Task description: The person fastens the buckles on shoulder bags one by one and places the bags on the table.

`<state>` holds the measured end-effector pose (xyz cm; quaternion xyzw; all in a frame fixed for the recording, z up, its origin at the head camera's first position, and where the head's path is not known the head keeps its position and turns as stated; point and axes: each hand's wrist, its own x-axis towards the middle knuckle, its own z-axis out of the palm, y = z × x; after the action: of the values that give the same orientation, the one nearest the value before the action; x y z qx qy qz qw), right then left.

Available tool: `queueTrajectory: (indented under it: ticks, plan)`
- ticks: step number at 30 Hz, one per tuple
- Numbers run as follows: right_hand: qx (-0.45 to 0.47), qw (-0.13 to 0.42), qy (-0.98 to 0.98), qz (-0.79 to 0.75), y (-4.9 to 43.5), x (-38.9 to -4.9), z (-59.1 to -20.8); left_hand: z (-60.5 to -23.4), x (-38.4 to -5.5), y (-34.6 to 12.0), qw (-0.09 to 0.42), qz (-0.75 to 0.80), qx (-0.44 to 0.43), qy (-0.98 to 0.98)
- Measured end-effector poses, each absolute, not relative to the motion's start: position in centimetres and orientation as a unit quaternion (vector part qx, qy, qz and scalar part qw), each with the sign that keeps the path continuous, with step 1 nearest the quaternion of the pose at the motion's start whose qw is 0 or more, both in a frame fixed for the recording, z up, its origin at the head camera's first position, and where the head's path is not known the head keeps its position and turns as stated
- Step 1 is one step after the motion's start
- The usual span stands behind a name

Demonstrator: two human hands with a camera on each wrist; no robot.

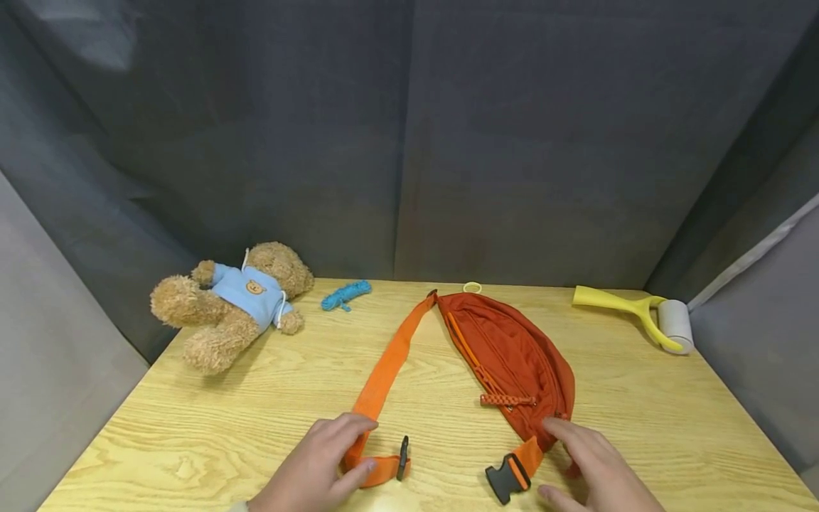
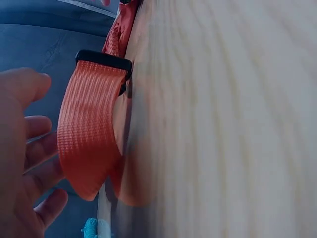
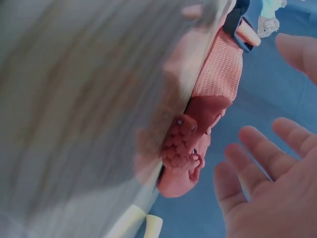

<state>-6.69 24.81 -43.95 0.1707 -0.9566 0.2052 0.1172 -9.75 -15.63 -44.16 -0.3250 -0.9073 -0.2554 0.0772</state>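
Observation:
A red-orange waist bag (image 1: pixel 521 341) lies on the table, its orange strap (image 1: pixel 392 366) running toward the near left. Over the strap's bent end, my left hand (image 1: pixel 320 462) hovers with loosely bent fingers; the left wrist view shows the strap loop (image 2: pixel 91 129) and a black plastic fitting (image 2: pixel 104 59) beside those fingers, ungripped. My right hand (image 1: pixel 604 469) is at the bag's near end, next to a black buckle (image 1: pixel 507 478) on a short strap. In the right wrist view its fingers (image 3: pixel 262 153) are spread and apart from the bag. A braided zipper pull (image 1: pixel 507 400) hangs across the bag.
A teddy bear (image 1: pixel 256 295) in a light blue hoodie lies at the back left, with a bundle of blue cord (image 1: pixel 345 295) beside it. Behind the bag sits a small yellow ring (image 1: pixel 472 287). A yellow-handled lint roller (image 1: pixel 640 309) lies at the back right. Dark curtains (image 1: pixel 512 142) enclose the table.

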Motion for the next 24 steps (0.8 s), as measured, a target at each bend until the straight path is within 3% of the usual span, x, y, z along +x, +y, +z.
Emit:
queueTrajectory:
  ticks: [7,19,24]
  plan:
    - [0.134,0.023,-0.963,0.231,24.3,-7.1,-43.8,-44.3,-9.9,-15.0,0.031,-0.272,-0.334,-0.902]
    - [0.194,0.079,-0.949,0.238,23.7,-7.2,-44.5,-44.7,-10.2,-13.8,0.041,-0.254,-0.356,-0.898]
    - [0.183,0.058,-0.952,0.239,23.3,-7.3,-44.3,-44.7,-10.3,-13.4,0.039,-0.251,-0.348,-0.902]
